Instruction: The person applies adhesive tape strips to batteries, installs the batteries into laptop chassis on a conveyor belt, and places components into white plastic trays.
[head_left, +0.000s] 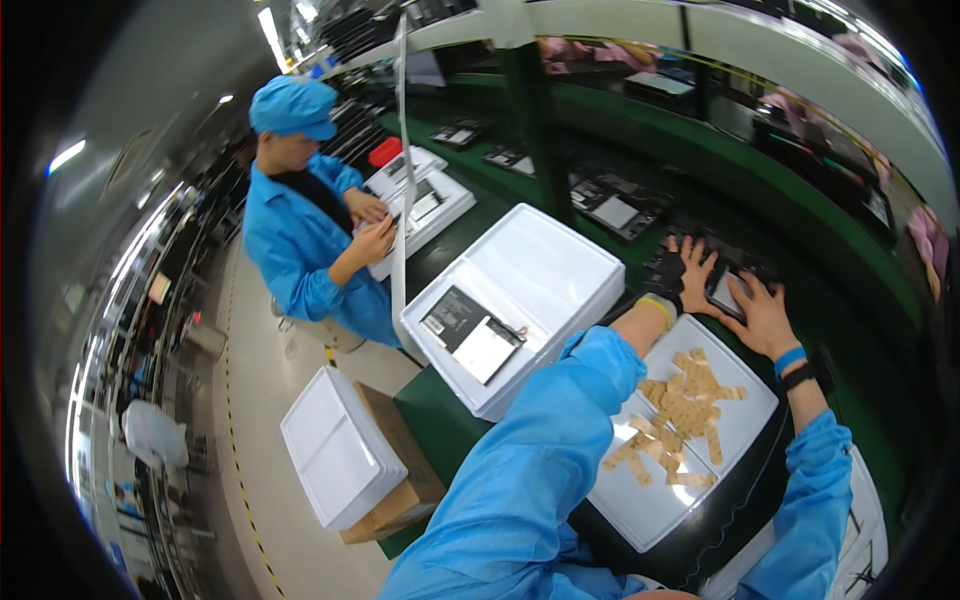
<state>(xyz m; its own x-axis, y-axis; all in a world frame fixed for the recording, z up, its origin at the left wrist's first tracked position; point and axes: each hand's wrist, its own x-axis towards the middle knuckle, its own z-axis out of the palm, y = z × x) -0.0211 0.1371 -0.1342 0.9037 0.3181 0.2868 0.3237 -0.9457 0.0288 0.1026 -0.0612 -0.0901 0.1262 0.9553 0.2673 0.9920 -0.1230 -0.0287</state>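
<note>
My left hand (695, 280), fingers spread, lies on the left part of a dark open laptop base (735, 258) on the green bench. Beside it my right hand (762, 318) rests on the same base, its fingers parted around a flat battery pack (722, 292), black with a pale face. The hands partly hide both things. Just below my hands sits a white tray (745, 415) with a loose heap of tan strips (685, 405). Left of my left forearm, a black-and-white battery pack (470, 335) lies in the top one of stacked white trays (540, 265).
A co-worker (310, 220) in blue works at white trays (450, 205) on the left, beyond a clear upright panel (400, 180). More laptop bases (620, 205) line the green bench. A green post (540, 130) rises ahead. White trays (335, 440) sit on a cardboard box (405, 470) lower left.
</note>
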